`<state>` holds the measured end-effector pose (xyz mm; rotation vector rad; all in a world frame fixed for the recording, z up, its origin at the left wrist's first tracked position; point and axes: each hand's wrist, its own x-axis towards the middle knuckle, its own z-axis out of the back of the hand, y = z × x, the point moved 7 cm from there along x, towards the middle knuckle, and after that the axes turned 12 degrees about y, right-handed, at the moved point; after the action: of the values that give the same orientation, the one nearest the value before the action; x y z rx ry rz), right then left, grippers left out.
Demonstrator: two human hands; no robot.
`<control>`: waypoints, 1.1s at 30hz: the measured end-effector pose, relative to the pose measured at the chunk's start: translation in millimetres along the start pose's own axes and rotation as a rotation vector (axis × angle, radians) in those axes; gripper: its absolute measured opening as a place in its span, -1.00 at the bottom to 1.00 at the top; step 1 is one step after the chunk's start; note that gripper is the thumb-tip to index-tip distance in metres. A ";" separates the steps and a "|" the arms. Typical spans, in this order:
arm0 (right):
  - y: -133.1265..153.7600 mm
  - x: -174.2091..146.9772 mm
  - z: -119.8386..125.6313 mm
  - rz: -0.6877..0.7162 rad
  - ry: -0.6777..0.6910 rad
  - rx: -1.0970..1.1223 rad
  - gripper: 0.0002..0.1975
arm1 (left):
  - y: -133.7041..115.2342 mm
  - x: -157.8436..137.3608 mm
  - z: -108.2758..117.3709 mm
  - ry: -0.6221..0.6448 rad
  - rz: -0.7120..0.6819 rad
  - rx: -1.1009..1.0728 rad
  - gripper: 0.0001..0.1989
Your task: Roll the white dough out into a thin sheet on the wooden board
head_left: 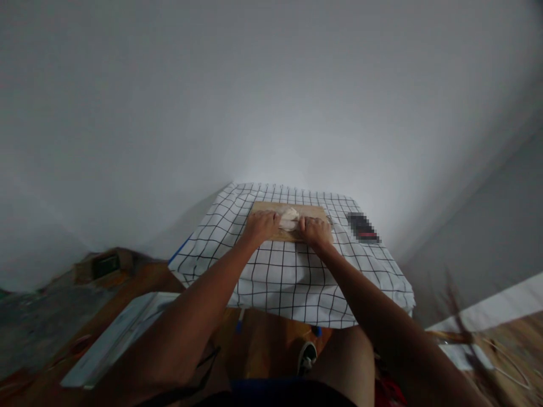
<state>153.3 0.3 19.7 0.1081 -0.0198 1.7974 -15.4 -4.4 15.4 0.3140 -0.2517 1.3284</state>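
Now a pale bundle (289,219) is gripped by left hand (262,226) and right hand (317,230), wooden board (292,206) beneath, flanked by a dark pixelated item (363,228).

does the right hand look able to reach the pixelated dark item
Probably yes, if the right hand leaves the pale bundle: only checked cloth shows between it and the dark item.

Here we have the rectangular light-wooden board (283,236) lying on the white, black-checked cloth (275,277), and on that board the whitish crumpled lump (289,220), left hand (262,225) to its left, right hand (317,229) to its right! Over right of the board, a dark pixelated object (363,228); behind everything, the pale plain wall (275,113); down left, a brown box (106,265), a flat whitish panel (121,336) nearer.
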 end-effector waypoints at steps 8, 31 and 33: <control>2.6 -4.8 -3.6 0.035 -0.098 0.060 -0.54 | 4.1 -6.8 -8.4 -0.102 -0.103 -0.050 -0.71; 9.1 -17.0 -5.5 0.116 -0.167 0.137 -0.60 | 4.1 -23.8 -0.2 -0.074 -0.063 -0.115 -0.67; 8.9 -17.0 -6.8 0.123 -0.170 0.144 -0.61 | 5.1 -23.9 -2.4 -0.070 -0.059 -0.110 -0.66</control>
<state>148.0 -17.8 11.8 0.3695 -0.0183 1.9074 -25.7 -24.2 5.1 0.2738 -0.3701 1.2418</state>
